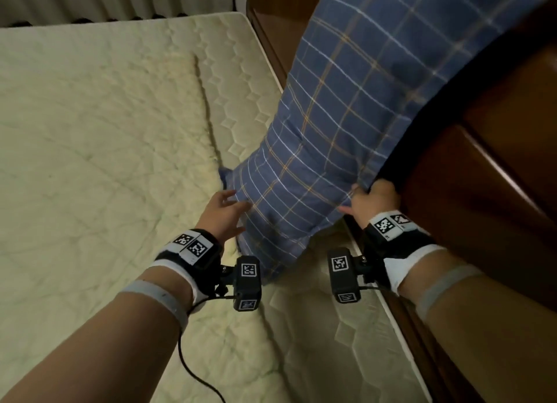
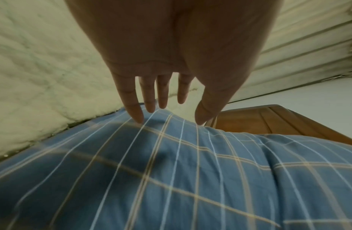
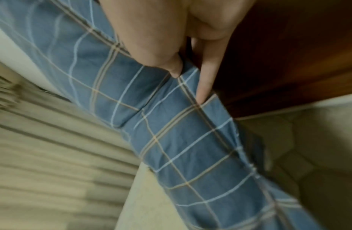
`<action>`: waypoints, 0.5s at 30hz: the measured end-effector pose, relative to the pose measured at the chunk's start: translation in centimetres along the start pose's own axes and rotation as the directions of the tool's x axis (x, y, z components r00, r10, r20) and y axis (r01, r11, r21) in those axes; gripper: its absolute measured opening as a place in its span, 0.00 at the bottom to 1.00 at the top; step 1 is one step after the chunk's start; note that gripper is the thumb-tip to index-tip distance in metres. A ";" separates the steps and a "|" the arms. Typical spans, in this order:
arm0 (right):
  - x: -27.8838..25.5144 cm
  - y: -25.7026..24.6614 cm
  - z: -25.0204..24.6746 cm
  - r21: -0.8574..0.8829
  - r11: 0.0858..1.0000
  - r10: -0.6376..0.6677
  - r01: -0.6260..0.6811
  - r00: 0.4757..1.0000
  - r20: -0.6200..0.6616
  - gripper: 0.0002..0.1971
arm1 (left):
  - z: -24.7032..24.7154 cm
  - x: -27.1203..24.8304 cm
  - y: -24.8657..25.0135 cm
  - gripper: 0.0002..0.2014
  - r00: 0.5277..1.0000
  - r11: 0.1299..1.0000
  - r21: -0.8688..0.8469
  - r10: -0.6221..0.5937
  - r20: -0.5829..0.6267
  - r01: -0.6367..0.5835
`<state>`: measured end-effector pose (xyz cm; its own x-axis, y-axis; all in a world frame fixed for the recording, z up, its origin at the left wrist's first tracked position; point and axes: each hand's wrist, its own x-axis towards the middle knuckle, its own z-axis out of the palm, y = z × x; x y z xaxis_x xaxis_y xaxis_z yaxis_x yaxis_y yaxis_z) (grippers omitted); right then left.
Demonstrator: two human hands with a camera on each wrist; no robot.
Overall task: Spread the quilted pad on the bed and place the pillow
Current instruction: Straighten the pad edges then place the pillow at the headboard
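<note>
The quilted pad is already laid out over the mattress, so the step in hand is judged to be the placing of the pillow, which is stood on end at the bed's right side, leaned against the wooden headboard. Its edge is pinched between thumb and curled fingers of the right hand, while its face is only touched by the straight, spread fingers of the left hand. The pillow is next to be tipped down flat beside the headboard; no brand or readable writing is seen, only coded square markers on the wrist straps.
</note>
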<state>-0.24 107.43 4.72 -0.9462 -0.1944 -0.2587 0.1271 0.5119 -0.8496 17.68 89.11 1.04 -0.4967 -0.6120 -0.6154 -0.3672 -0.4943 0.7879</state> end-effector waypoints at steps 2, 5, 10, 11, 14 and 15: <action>0.1 -2.1 -1.8 -0.014 0.995 -0.100 0.100 0.995 -0.005 0.07 | 0.7 -0.5 0.7 0.29 1.000 1.000 -0.001 0.006 -0.020 -0.006; -0.8 -5.5 -5.2 0.029 0.984 -0.179 0.178 0.984 0.015 0.12 | 1.9 -1.6 1.5 0.42 1.000 1.000 0.028 -0.014 -0.025 0.015; -4.6 -8.0 -10.8 0.216 0.974 -0.131 0.071 0.952 0.276 0.19 | 5.1 -4.7 0.7 0.62 0.993 0.998 0.002 -0.070 0.097 0.070; -5.4 -7.2 -11.7 0.174 0.981 -0.141 0.090 0.940 0.311 0.17 | 5.7 -5.4 -0.3 0.65 0.986 0.994 -0.026 -0.103 0.131 0.107; -7.5 -2.7 -13.8 0.078 0.991 -0.128 0.107 0.927 0.354 0.15 | 6.7 -6.6 -5.2 0.60 0.939 0.953 -0.143 -0.226 0.261 0.269; -8.5 -0.9 -14.4 0.069 0.994 -0.108 0.089 0.925 0.364 0.14 | 6.8 -7.3 -7.3 0.57 0.924 0.937 -0.158 -0.259 0.283 0.311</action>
<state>3.36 120.62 14.32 -0.7805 -0.5400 -0.3150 0.0631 0.4333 -0.8991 18.61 101.35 -0.05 -0.5859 -0.2625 -0.7667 -0.3745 -0.7512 0.5435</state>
